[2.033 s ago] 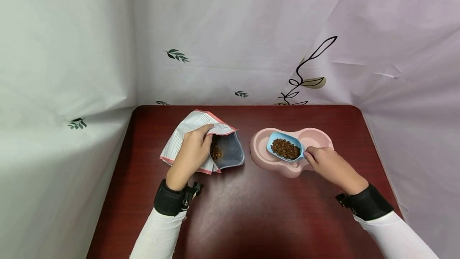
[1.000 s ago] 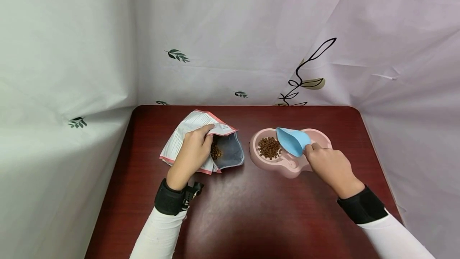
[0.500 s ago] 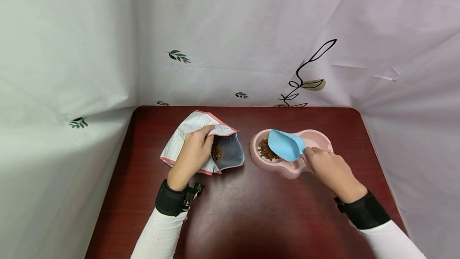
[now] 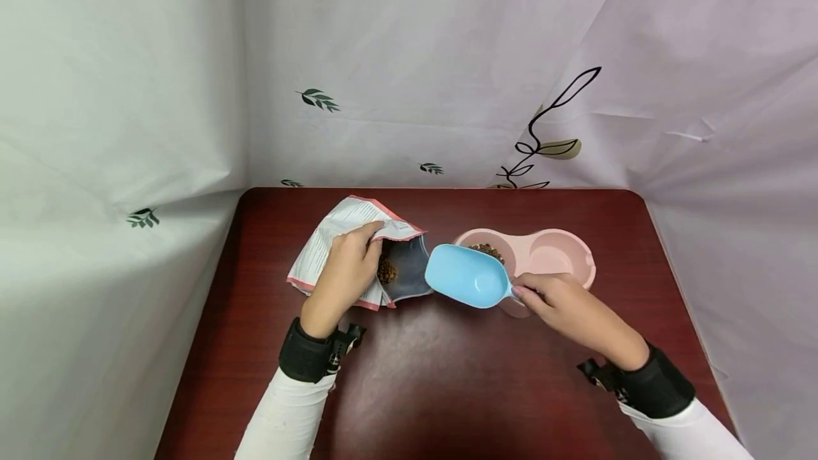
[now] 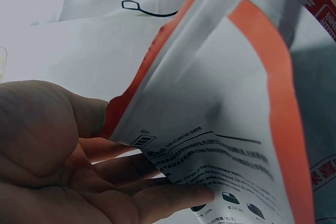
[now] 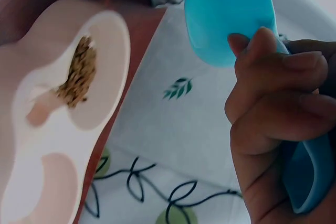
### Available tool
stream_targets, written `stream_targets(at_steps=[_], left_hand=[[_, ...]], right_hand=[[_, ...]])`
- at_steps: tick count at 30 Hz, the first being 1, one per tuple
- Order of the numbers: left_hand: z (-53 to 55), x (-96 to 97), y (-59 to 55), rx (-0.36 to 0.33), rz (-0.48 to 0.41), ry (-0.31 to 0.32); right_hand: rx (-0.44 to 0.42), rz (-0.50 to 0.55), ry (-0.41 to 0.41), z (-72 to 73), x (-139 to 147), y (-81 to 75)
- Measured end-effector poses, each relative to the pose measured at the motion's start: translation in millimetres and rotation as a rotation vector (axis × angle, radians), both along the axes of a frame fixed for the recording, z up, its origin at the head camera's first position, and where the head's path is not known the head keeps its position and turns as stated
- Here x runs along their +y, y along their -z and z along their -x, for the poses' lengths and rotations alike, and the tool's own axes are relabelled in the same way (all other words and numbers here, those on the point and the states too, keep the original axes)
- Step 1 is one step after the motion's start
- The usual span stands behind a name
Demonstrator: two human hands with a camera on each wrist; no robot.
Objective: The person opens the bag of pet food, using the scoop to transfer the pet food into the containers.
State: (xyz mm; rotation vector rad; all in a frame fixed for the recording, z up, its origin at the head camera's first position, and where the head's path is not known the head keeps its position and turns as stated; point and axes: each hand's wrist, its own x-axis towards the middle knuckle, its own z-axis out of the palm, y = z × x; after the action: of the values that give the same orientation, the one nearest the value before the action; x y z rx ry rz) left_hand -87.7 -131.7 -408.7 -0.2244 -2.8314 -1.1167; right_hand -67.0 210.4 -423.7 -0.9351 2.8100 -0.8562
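Note:
My left hand (image 4: 347, 265) grips the upper edge of a white and red pet food bag (image 4: 329, 236), thumb and fingers on opposite sides of it. The bag lies with its mouth open to the right, and brown kibble (image 4: 386, 272) shows inside. My right hand (image 4: 569, 307) holds a light blue scoop (image 4: 465, 275) by its handle; no kibble is seen in it. The scoop's front edge is beside the bag's mouth. Behind the scoop stands a pink double pet bowl (image 4: 525, 250), with kibble (image 6: 80, 74) in its left hollow and none visible in the right one.
A dark red table (image 4: 447, 389) carries everything. White cloth (image 4: 409, 77) with leaf prints hangs behind it and at both sides. Each wrist wears a black strap.
The scoop, full of kibble two seconds ago, tipped over the bowl's left hollow and kibble lies there now. My right hand has since carried the scoop left towards the bag. The left hand stays put.

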Motion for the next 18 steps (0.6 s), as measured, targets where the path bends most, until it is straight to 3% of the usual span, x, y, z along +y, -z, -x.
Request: stream_targets(at_steps=[9,18], left_hand=[[0.7,1.6,1.6,0.007,0.001,-0.003],[1.6,2.6,2.9,0.039,0.020,-0.003]], right_hand=[[-0.030,-0.013,-0.096,9.7,-29,-13.3],[-0.146,-0.129,-0.063,21.5,-55,-25.7]])
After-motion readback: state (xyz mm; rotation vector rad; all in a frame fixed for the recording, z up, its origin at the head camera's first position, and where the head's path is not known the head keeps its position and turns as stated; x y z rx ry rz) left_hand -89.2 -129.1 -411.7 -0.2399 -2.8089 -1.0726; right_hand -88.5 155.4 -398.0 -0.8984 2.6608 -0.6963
